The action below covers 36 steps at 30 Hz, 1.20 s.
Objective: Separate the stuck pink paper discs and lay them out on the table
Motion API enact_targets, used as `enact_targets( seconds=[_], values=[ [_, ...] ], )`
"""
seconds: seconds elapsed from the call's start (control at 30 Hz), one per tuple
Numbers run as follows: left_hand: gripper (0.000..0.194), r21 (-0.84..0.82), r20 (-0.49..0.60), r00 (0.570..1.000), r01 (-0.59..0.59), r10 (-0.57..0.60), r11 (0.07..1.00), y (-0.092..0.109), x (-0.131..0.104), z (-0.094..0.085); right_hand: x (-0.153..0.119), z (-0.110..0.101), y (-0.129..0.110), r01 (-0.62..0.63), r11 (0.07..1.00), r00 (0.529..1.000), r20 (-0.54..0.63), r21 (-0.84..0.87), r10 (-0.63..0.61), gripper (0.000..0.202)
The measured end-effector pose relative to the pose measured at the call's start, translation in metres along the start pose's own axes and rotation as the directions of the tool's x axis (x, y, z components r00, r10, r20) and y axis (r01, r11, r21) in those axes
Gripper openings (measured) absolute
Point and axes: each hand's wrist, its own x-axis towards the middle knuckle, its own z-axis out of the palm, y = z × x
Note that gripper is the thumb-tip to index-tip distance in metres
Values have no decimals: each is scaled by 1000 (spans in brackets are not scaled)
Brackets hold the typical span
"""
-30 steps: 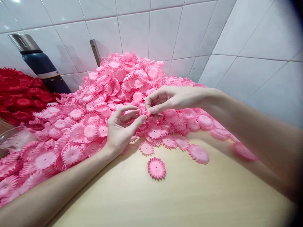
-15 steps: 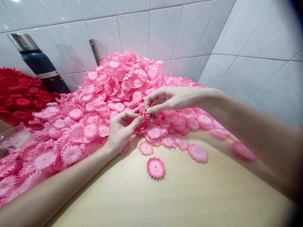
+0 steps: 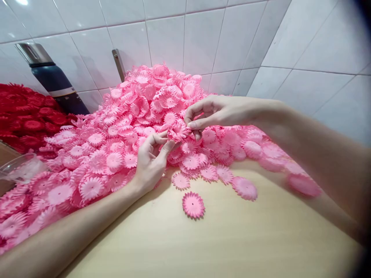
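Note:
Between my two hands is a pink artificial flower piece (image 3: pixel 177 131) with curled, fringed petals. My left hand (image 3: pixel 152 158) pinches it from the left with thumb and fingers. From the right, my right hand (image 3: pixel 207 112) grips its edge between thumb and forefinger; the other fingers are curled. Both hands are in front of a large heap of pink petal discs (image 3: pixel 136 96). One darker-edged pink petal disc (image 3: pixel 193 205) lies flat on the table below the hands, apart from the heap.
A dark blue flask (image 3: pixel 58 81) stands by the tiled wall (image 3: pixel 203 34), with a red petal heap (image 3: pixel 26 116) beside it. At the left edge is a clear plastic container (image 3: pixel 23 168). The pale wooden table (image 3: pixel 203 247) spreads in front.
My right hand has moved slightly up and right. The flower piece, compact between the fingers before, now looks spread wider. The whole view has shifted a little.

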Motion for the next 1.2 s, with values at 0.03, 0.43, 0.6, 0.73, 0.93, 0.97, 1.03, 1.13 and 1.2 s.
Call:
enact_targets(
  seconds=[0.03,0.43,0.6,0.73,0.93,0.97,1.03,1.13,1.2],
  values=[
    [20,-14,-13,1000,-5,5,1000,0,0,0,-1,-2,2,-8,1000,1000,-11,4,8,18],
    [19,58,75,996,-63,58,996,-3,4,0,6,22,-16,51,990,997,-54,-134,-58,33],
    [19,9,72,997,17,-17,1000,-2,3,0,7,22,-14,101,992,993,-55,-75,-105,27],
    [22,8,-24,999,42,-42,999,-2,3,1,5,14,-9,55,997,996,-70,-52,-59,24],
    [19,22,36,994,106,-107,994,1,4,1,10,27,-15,65,988,982,-169,-139,-89,17],
    [18,39,54,992,110,-112,993,2,5,0,10,30,-17,95,979,978,-169,-180,-126,15],
    [21,79,72,990,113,-119,990,4,5,0,12,34,-19,155,953,970,-144,-261,-197,10],
    [30,181,49,989,127,-138,975,5,6,-1,12,36,-20,209,920,965,-84,-330,-250,5],
    [30,231,57,988,129,-145,964,4,6,-2,12,34,-19,228,908,963,-58,-351,-264,7]
  ],
)
